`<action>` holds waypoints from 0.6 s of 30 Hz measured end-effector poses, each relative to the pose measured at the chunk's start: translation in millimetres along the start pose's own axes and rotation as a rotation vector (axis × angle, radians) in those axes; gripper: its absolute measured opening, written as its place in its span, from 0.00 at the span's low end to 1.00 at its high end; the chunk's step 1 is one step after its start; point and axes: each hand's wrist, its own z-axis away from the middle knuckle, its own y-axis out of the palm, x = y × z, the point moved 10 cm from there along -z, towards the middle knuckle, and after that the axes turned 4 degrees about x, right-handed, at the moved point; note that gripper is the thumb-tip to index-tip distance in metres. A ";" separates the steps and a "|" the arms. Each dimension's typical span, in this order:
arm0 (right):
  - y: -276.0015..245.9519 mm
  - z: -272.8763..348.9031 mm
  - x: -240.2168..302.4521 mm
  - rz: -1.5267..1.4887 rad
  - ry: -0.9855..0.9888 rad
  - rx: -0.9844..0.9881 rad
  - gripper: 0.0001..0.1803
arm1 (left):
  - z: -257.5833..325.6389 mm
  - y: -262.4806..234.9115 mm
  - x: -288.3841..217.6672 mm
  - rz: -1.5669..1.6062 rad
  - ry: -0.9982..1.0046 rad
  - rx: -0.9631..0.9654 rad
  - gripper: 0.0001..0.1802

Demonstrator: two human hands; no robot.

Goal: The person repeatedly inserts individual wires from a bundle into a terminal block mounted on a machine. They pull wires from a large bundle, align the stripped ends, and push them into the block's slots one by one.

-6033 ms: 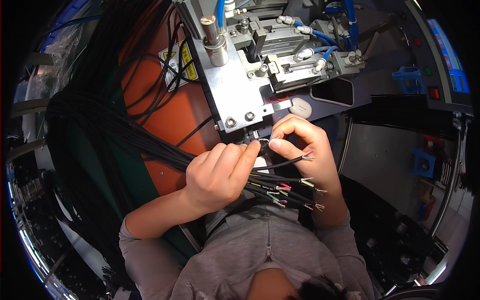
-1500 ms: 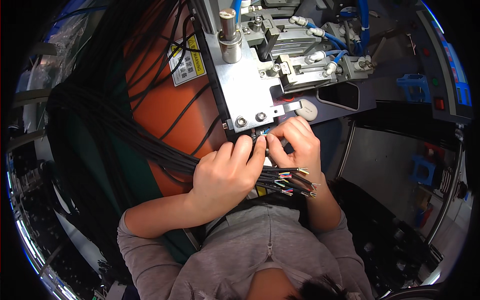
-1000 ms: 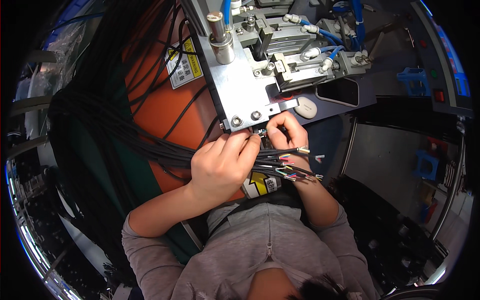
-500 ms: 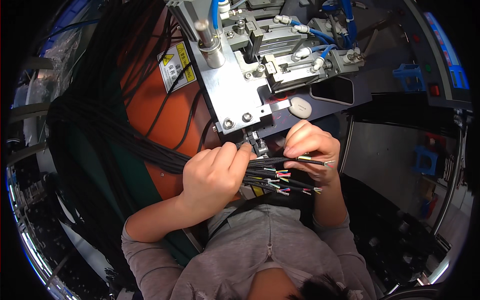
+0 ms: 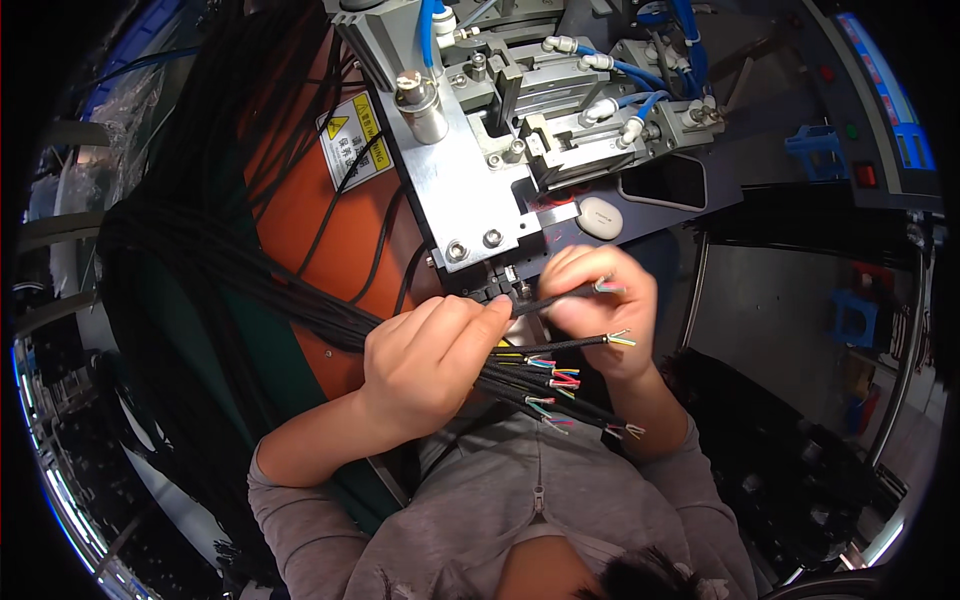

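Observation:
My left hand (image 5: 425, 350) is closed round a bundle of black braided cables (image 5: 515, 378). Their stripped ends fan out past its thumb, showing thin coloured wires. One black cable (image 5: 550, 301) is set apart at the top of the bundle, and my right hand (image 5: 620, 300) is closed on it near its stripped end. That hand is slightly blurred. Just beyond my left fingertips, a small dark metal clamp (image 5: 497, 287) sits under the front edge of a silver machine plate (image 5: 465, 205). Whether the separated cable touches the clamp cannot be made out.
Long black cables (image 5: 230, 255) run in from the left across an orange surface (image 5: 330, 245). Pneumatic cylinders with blue hoses (image 5: 640, 68) fill the back. A white oval case (image 5: 600, 216) and a phone (image 5: 665, 182) lie beside the machine. A control panel (image 5: 885, 120) stands far right.
My right hand has shifted a little left and lifted one cable end upward, away from the rest. The other cable ends have spread and dropped lower. My left hand keeps its hold.

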 end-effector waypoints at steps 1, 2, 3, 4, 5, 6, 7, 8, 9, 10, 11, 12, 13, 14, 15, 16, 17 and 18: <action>-15.0 -0.7 7.8 -0.044 -0.095 -0.097 0.09 | -1.0 -0.7 1.3 0.012 -0.022 0.020 0.17; -16.0 -0.6 10.5 -0.008 -0.098 -0.126 0.09 | -5.3 -2.3 1.5 0.050 -0.038 0.010 0.15; -15.7 -0.9 13.5 0.025 -0.100 -0.151 0.09 | -6.1 -2.2 2.7 0.061 -0.055 -0.017 0.14; -8.8 -1.5 15.8 0.072 -0.090 -0.127 0.09 | -6.0 -1.7 4.2 0.073 -0.071 -0.044 0.14; -2.3 -2.1 16.1 0.119 -0.081 -0.103 0.09 | -5.0 -2.3 6.2 0.085 -0.087 -0.071 0.13; 9.3 -4.2 20.0 0.265 -0.130 -0.013 0.09 | -4.6 -2.5 7.2 0.105 -0.085 -0.071 0.13; 19.9 -5.9 21.5 0.330 -0.148 0.053 0.08 | -3.6 -3.4 8.7 0.125 -0.084 -0.071 0.13; 20.0 -6.0 26.8 0.383 -0.195 0.023 0.08 | -3.3 -4.0 9.5 0.145 -0.082 -0.071 0.12; 20.8 -6.0 31.4 0.436 -0.242 -0.004 0.08 | -3.7 -4.5 8.6 0.138 -0.080 -0.066 0.12; 15.7 -5.2 30.3 0.228 -0.253 -0.121 0.09 | -4.5 -5.9 6.9 0.132 -0.078 -0.061 0.12; 9.3 -2.6 26.3 0.018 -0.262 -0.236 0.10 | -5.1 -6.2 6.0 0.125 -0.075 -0.056 0.12; 12.0 -3.2 29.3 0.183 -0.280 -0.150 0.10 | -4.4 -7.1 5.5 0.125 -0.066 -0.068 0.12; 13.3 -5.0 31.1 0.271 -0.304 -0.116 0.10 | -3.4 -7.0 5.5 0.126 -0.057 -0.081 0.12; 16.1 -7.8 32.9 0.359 -0.328 -0.081 0.10 | -3.0 -7.6 5.3 0.126 -0.047 -0.093 0.12; 19.6 -8.5 34.6 0.446 -0.352 -0.047 0.09 | -3.8 -7.1 5.3 0.113 -0.045 -0.089 0.12; 21.2 -9.9 33.9 0.483 -0.325 -0.027 0.07 | -4.9 -7.0 5.1 0.099 -0.042 -0.084 0.12; 20.0 -13.0 24.7 0.357 -0.221 0.012 0.07 | -5.8 -7.0 4.8 0.086 -0.040 -0.080 0.12; 20.0 -14.3 14.5 0.230 -0.118 0.052 0.06 | -5.5 -5.0 5.2 0.097 -0.049 -0.058 0.12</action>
